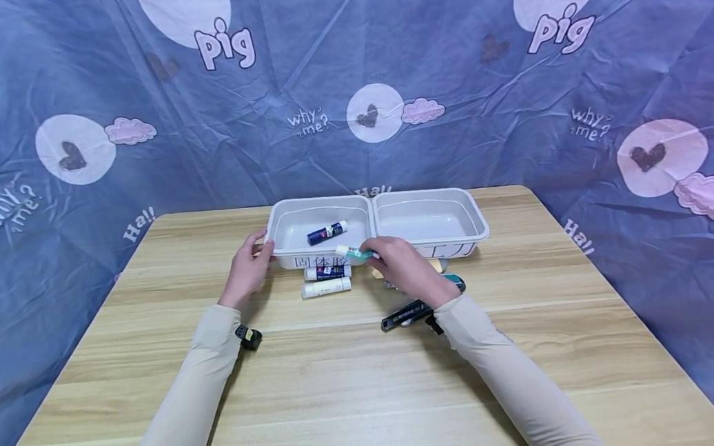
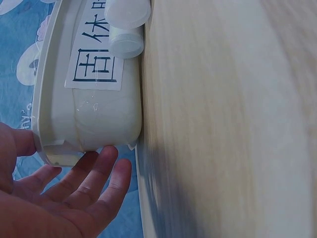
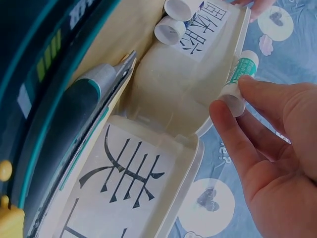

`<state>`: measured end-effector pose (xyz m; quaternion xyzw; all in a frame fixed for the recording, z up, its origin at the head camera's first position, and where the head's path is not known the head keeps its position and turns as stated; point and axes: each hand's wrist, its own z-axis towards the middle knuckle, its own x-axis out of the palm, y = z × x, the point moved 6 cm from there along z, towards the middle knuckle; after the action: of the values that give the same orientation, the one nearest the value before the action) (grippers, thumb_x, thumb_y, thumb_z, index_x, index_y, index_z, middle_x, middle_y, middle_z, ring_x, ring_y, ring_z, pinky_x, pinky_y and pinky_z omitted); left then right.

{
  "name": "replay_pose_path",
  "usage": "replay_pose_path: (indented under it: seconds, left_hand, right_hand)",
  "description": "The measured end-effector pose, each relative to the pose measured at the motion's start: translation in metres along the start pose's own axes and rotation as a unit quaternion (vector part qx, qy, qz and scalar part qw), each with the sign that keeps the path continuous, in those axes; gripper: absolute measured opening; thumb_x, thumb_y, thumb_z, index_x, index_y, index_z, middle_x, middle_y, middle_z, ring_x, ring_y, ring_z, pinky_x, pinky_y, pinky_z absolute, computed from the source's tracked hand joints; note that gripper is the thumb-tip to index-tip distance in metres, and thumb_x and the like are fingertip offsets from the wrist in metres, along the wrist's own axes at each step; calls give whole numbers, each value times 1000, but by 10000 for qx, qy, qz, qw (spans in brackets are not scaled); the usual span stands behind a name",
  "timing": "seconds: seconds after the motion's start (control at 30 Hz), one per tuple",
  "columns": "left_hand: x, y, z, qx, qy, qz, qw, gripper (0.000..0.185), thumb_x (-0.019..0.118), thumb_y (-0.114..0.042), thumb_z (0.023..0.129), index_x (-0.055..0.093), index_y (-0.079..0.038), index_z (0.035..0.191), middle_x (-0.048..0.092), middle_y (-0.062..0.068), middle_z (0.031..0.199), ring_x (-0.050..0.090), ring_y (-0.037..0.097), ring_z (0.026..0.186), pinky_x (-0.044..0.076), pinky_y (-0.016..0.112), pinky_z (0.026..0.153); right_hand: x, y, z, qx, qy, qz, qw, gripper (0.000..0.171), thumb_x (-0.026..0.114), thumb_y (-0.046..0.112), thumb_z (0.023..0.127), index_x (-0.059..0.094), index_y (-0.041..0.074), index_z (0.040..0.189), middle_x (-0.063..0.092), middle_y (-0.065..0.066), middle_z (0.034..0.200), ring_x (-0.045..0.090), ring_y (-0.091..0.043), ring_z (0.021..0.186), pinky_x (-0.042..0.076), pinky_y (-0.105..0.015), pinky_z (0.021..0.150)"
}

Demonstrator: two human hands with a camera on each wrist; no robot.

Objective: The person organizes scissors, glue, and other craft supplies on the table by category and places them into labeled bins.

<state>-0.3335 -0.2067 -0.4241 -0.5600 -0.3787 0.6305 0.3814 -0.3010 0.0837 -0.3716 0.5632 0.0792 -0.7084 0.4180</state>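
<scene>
My right hand pinches a white glue stick with a green label between thumb and fingers, above the front rim of the left white bin. My left hand holds that bin's left end, thumb at the rim and fingers against the side wall. Inside the bin lies a dark blue glue stick. Another blue glue stick and a white glue stick lie on the table before the bin's labelled front.
A second white bin adjoins on the right, also labelled. Partly hidden under my right hand and forearm are several utility knives, among them a black one and a teal-edged one. A patterned blue cloth hangs behind the wooden table.
</scene>
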Motion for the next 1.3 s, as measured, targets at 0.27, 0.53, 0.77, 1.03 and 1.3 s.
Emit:
replay_pose_path:
  seconds: [0.27, 0.53, 0.77, 1.03, 1.3]
  left_hand:
    - [0, -1, 0, -1, 15, -56, 10000, 52, 44, -28, 111, 36, -5, 157, 59, 31, 137, 65, 43, 114, 58, 43, 94]
    - [-1, 0, 1, 3, -25, -71, 10000, 51, 45, -26, 110, 38, -5, 156, 60, 31, 136, 66, 43, 113, 59, 38, 90]
    - [-2, -1, 0, -3, -133, -173, 9998, 50, 46, -24, 110, 40, -5, 155, 61, 31, 134, 67, 44, 111, 53, 15, 74]
    - [-2, -2, -1, -31, -87, -179, 9998, 50, 45, -25, 110, 39, -6, 156, 60, 31, 136, 66, 44, 112, 58, 31, 87]
    - [-2, -1, 0, -48, -47, -120, 9999, 51, 46, -26, 110, 38, -8, 157, 60, 29, 138, 66, 43, 112, 57, 39, 94]
  right_hand:
    - [-5, -1, 0, 47, -191, 33, 9998, 22, 71, -1, 93, 71, 3, 115, 74, -10, 110, 72, -21, 96, 61, -34, 82]
    - [-7, -1, 1, 134, -240, 71, 9996, 21, 72, 1, 94, 72, 2, 115, 75, -11, 107, 70, -18, 86, 61, -29, 74]
    - [-9, -3, 0, 138, -462, 177, 9987, 20, 71, 2, 94, 71, 0, 114, 72, -13, 109, 71, -20, 87, 62, -26, 75]
    - [-12, -3, 1, 145, -686, 283, 9971, 14, 72, 0, 93, 69, -1, 107, 67, -13, 109, 72, -23, 90, 62, -27, 80]
    - [-12, -4, 1, 286, -823, 356, 9956, 13, 75, -1, 90, 70, -1, 103, 68, -13, 108, 72, -23, 87, 63, -27, 78]
